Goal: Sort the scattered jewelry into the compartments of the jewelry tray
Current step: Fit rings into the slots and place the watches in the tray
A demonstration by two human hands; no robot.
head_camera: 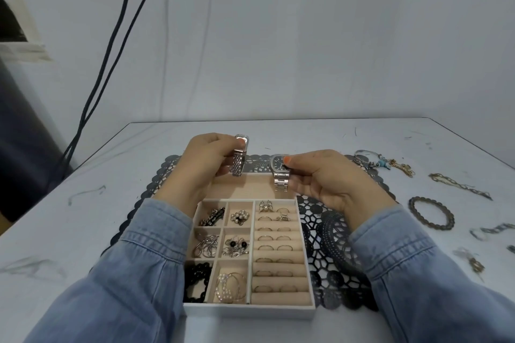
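The left hand [206, 164] pinches a mesh-band watch [239, 159] and the right hand [326, 178] a link-band watch [280, 175], fingers [223, 170] curled, both hanging over the tray's [250, 310] long back compartment [248, 188], probably the only slot that fits watches.

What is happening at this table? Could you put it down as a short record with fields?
left hand: grips a rectangular silver watch
right hand: pinches a dark-dial watch
where: both watches held above the long far compartment of the jewelry tray
ring rolls: rings slotted in rows
small compartments: already hold small pieces
unsorted: beaded bracelet and chain on the table, right of the tray
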